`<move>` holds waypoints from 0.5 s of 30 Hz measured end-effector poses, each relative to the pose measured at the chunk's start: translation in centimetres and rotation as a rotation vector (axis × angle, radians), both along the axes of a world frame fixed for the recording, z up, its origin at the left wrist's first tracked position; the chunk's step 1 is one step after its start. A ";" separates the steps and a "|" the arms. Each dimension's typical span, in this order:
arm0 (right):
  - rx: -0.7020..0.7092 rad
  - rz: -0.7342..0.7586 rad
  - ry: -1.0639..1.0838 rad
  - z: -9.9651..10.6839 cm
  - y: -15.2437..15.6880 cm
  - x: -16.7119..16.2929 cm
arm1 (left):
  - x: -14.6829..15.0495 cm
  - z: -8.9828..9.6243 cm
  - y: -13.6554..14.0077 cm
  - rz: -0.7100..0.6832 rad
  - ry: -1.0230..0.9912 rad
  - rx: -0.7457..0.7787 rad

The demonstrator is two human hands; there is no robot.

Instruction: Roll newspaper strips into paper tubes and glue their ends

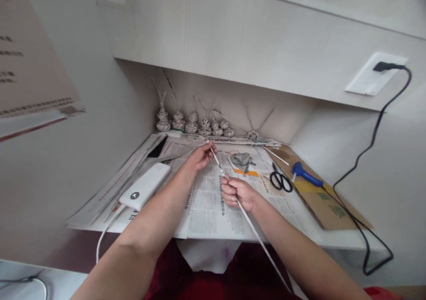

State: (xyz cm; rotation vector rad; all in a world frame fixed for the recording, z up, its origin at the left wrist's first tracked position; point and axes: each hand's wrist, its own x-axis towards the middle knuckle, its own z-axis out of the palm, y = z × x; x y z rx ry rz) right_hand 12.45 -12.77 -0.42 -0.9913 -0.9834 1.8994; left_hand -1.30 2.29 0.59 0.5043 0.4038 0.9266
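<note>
A long, thin rolled-paper stick (252,227) runs through both my hands and slants down to the right, past the table's front edge. My left hand (203,155) pinches its upper end over the newspaper. Lower and to the right, my right hand (238,192) has its fingers wrapped round the same stick. Printed marks show on the stretch between the hands. Beyond them, more paper sticks (233,141) lie across the back of the table. Behind these stand several woven paper gourds (191,123) and a small woven start with spread spokes (253,134).
Newspaper (206,215) covers the table. A white power bank (146,187) with a cable lies left. On the right are a grey cloth (242,160), black scissors (281,181) and a blue glue gun (306,175) on cardboard (333,209). Its black cord (372,136) climbs to a wall socket.
</note>
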 end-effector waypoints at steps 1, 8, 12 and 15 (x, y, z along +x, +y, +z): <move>0.017 -0.020 -0.060 -0.1 0.1 -0.1 | 0.1 0.0 -0.1 -0.006 0.013 -0.003; 0.212 -0.265 -0.443 0.4 2.6 -1.1 | 0.0 0.0 -0.2 0.015 0.035 -0.017; -0.006 -0.061 0.066 0.6 2.6 -0.8 | -0.2 0.2 -0.1 -0.001 0.019 -0.012; -0.064 0.045 0.293 0.2 2.1 -0.6 | -0.1 0.1 -0.1 -0.030 0.014 0.009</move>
